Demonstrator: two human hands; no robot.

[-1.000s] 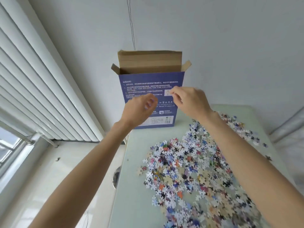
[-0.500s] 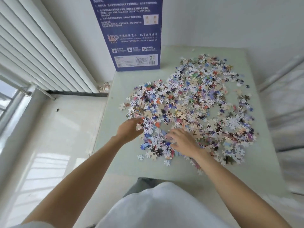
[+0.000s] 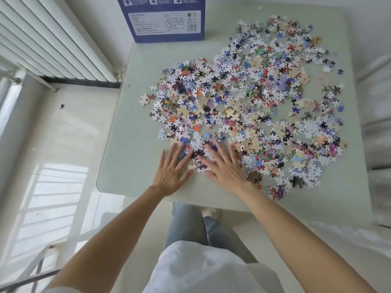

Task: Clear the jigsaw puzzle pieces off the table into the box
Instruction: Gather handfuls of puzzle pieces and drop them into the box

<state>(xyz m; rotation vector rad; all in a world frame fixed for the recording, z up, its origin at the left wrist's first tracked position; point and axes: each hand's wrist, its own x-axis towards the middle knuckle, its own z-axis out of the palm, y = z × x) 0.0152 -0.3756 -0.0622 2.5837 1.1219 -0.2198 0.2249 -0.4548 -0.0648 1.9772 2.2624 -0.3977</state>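
Compared with half a second earlier, both hands have flattened from curled poses. The left hand (image 3: pixel 171 172) and right hand (image 3: pixel 225 169) lie palm-down, fingers spread, holding nothing, on the near edge of the scattered multicoloured jigsaw puzzle pieces (image 3: pixel 249 102). The pale green glass table (image 3: pixel 127 161) shows bare margin left and near. The blue cardboard box (image 3: pixel 165 24) stands at the far edge.
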